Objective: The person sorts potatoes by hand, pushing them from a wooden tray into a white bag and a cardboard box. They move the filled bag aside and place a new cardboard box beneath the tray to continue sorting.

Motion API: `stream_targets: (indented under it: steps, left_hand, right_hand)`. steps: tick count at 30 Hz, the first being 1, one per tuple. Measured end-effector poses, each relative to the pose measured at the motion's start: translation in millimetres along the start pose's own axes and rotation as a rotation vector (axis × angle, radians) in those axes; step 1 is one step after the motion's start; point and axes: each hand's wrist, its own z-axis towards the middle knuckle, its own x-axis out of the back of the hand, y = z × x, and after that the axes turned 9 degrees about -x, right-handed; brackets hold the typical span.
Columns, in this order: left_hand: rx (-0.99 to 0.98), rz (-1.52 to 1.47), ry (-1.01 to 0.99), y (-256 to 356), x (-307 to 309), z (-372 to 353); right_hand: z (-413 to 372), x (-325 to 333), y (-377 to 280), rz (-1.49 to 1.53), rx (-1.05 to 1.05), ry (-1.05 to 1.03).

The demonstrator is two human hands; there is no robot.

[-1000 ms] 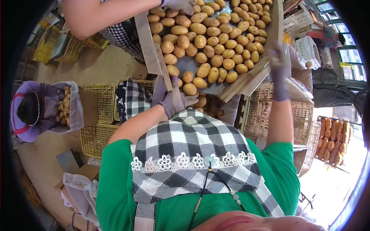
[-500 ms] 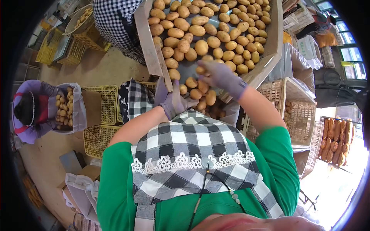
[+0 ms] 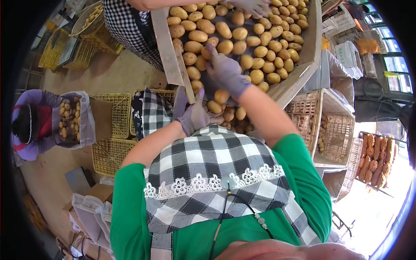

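Many potatoes lie on a tray with wooden sides. My right hand, in a purple-grey glove, reaches in over the tray among them, fingers pointing up and left, the thumb and fingertips beside potatoes; its fingers are apart and it holds nothing visible. My left hand, gloved too, is at the tray's near left corner with fingers spread, beside several potatoes at the tray's lower opening. What lies under its palm is hidden.
A co-worker's gloved hand is over the tray's far side. At the left another person bends over a lined box of potatoes. Yellow crates stand at left, pale crates at right.
My right hand has moved left and slightly up across the tray. A co-worker's arm and hand have come in at the top. Several potatoes have shifted near the opening.
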Motion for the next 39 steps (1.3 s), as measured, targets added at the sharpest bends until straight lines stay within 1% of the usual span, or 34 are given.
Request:
stream_targets:
  steps: [1, 4, 5, 7, 9, 10, 11, 12, 13, 14, 15, 16, 17, 18, 19, 21, 22, 23, 24, 25, 26, 29, 32, 33, 35, 36, 37, 38, 39]
  left_hand:
    - [-0.021, 0.065, 0.02, -1, 2, 0]
    - [-0.088, 0.204, 0.121, -4, -2, -3]
    - [-0.064, 0.149, 0.112, -1, -9, -4]
    - [-0.008, 0.029, 0.096, 0, -22, -8]
    - [0.017, -0.024, 0.142, -6, -15, 8]
    - [0.024, -0.047, 0.163, -9, -11, 16]
    - [-0.067, 0.033, 0.058, -12, -13, 11]
    - [-0.057, 0.045, 0.016, -10, -8, 12]
    - [-0.048, 0.051, -0.022, -9, 3, 14]
    - [-0.04, 0.054, -0.057, -7, 12, 14]
    - [0.002, 0.02, -0.029, -5, 4, 5]
    - [0.016, 0.002, -0.016, -6, 7, 7]
    - [0.03, -0.017, -0.007, -7, 11, 13]
    - [0.041, -0.036, -0.001, -8, 12, 17]
    - [-0.009, -0.01, 0.063, -8, -2, 10]
    - [-0.05, -0.013, 0.005, -8, -8, 8]
    - [-0.066, -0.009, -0.021, -9, -8, 7]
    - [-0.015, -0.094, 0.014, -8, -6, 9]
    - [-0.018, -0.114, -0.066, -7, -3, 11]
    - [-0.023, -0.134, -0.145, -7, 1, 12]
    - [-0.031, -0.155, -0.223, -7, 4, 11]
    - [-0.12, -0.026, -0.106, -6, -13, 3]
    - [-0.135, 0.03, -0.158, -9, -7, 8]
    - [-0.103, 0.033, -0.187, -10, -1, 10]
    - [-0.047, 0.04, -0.24, -7, 11, 13]
    - [-0.04, 0.036, -0.182, -5, 11, 13]
    - [-0.033, 0.032, -0.121, -4, 11, 13]
    - [-0.021, 0.027, -0.057, -4, 12, 10]
    - [-0.043, 0.031, -0.113, -1, -3, -2]
  right_hand:
    - [8, -3, -6, 0.064, -0.046, -0.027]
    - [0, 14, 15, 0.144, 0.099, -0.065]
    - [-6, 18, 25, 0.11, 0.168, -0.049]
    - [-13, 18, 27, -0.002, 0.18, -0.121]
    - [-23, 25, 23, -0.083, 0.167, -0.179]
    - [-30, 22, 29, -0.009, 0.224, -0.083]
    - [-39, 13, 38, 0.068, 0.284, 0.013]
    - [-51, 17, 40, 0.146, 0.348, 0.107]
    - [-62, 35, 55, 0.186, 0.322, 0.246]
    - [-74, 66, 72, 0.299, 0.18, 0.256]
    - [-60, 67, 128, 0.42, 0.363, 0.566]
    - [-50, 85, 181, 0.327, 0.208, 0.8]
    - [-54, 124, 205, 0.404, 0.112, 0.94]
    - [-57, 135, 217, 0.737, 0.021, 0.983]
    - [-58, 142, 224, 1.072, -0.072, 1.012]
    - [-51, 112, 250, 0.499, -0.105, 0.747]
    - [-58, 98, 187, 0.495, 0.026, 0.576]
    - [-61, 79, 148, 0.071, -0.128, 0.139]
    - [-72, 70, 93, 0.022, -0.154, -0.238]
    - [-68, 36, 66, -0.282, -0.043, -0.464]
    - [-69, -14, 67, -0.372, 0.032, -0.356]
    - [-72, 9, 54, -0.436, 0.088, -0.41]
    - [-73, 12, 62, -0.477, 0.13, -0.451]
    - [-74, 16, 62, -0.448, 0.12, -0.433]
    - [-82, 29, 76, -0.29, 0.148, -0.216]
    - [-86, 53, 79, -0.281, 0.036, -0.084]
    - [-84, 60, 124, -0.064, 0.162, 0.278]
    - [-72, 91, 165, -0.031, 0.169, 0.493]
    - [-60, 122, 206, 0.004, 0.17, 0.707]
